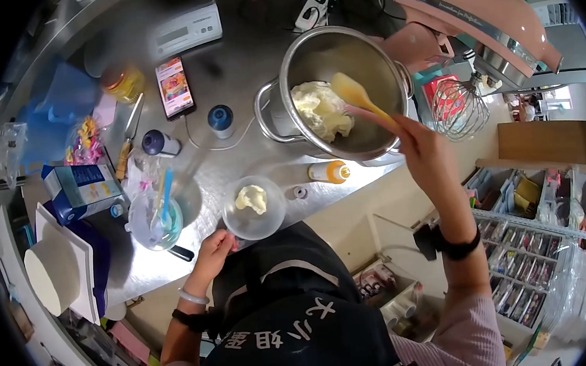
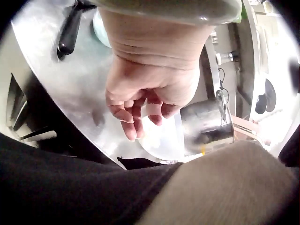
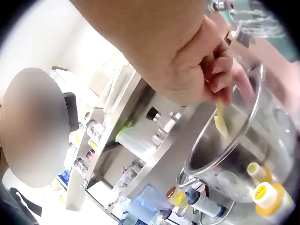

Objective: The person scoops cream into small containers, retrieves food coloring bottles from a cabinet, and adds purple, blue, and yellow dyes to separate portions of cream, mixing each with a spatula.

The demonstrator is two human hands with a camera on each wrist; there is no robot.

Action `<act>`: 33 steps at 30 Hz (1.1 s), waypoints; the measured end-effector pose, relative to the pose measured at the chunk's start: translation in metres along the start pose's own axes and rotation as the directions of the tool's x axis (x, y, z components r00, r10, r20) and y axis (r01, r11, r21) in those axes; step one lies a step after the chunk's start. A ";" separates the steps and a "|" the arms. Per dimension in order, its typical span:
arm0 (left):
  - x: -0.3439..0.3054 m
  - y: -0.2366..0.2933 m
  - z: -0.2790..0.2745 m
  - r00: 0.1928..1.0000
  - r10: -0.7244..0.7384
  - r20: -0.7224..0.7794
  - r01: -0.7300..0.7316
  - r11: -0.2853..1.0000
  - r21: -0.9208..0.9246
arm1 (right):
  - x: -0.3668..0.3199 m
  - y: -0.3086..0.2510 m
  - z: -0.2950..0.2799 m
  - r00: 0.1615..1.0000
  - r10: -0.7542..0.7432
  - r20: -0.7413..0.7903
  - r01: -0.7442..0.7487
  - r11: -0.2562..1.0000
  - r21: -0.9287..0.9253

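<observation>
My right hand (image 1: pixel 432 158) grips the handle of a yellow spatula (image 1: pixel 352 90) over a steel pot (image 1: pixel 275 115) with loop handles. The spatula's blade overlaps a mound of pale, whipped cream-like mix (image 1: pixel 321 115) inside the pot. In the right wrist view, curled fingers (image 3: pixel 220 70) wrap the handle above the pot's rim. At the table's front edge, my left hand (image 1: pixel 213 258) pinches the edge of a translucent plastic bowl (image 1: pixel 269 225). A dollop of the same pale mix (image 1: pixel 251 198) lies in this bowl. The left wrist view shows the bowl (image 2: pixel 171 140) beyond my left hand's bent fingers.
A pink stand mixer (image 1: pixel 472 10) with a wire whisk (image 1: pixel 460 108) stands right of the pot. An orange-capped bottle (image 1: pixel 330 172), dark-capped bottles (image 1: pixel 220 120), a phone (image 1: pixel 175 88), a scale (image 1: pixel 188 31) and a blue-tinted cup (image 1: pixel 162 228) sit on the steel table.
</observation>
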State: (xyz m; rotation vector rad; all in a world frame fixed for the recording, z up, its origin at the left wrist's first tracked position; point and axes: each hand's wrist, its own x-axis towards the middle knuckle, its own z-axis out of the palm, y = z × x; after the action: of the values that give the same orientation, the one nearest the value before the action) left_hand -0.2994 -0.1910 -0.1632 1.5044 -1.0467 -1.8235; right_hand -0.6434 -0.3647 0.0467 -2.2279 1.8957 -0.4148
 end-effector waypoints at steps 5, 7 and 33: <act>0.000 0.001 0.002 1.000 -0.005 -0.011 0.005 1.000 -0.019 | 0.036 -0.002 0.038 0.977 -0.157 0.144 0.192 0.941 -0.278; 0.000 -0.002 0.003 1.000 0.006 -0.017 -0.007 0.999 -0.054 | 0.044 -0.008 0.045 0.974 -0.154 0.167 0.197 0.937 -0.289; 0.006 -0.012 0.002 0.999 0.042 0.005 -0.042 0.999 0.021 | -0.091 -0.027 0.035 0.995 -0.101 0.020 0.075 0.844 0.531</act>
State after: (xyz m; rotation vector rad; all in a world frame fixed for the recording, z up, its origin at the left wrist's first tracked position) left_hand -0.3015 -0.1889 -0.1766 1.4800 -1.0943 -1.7931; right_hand -0.6196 -0.2717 0.0136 -1.9267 1.4244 -0.7856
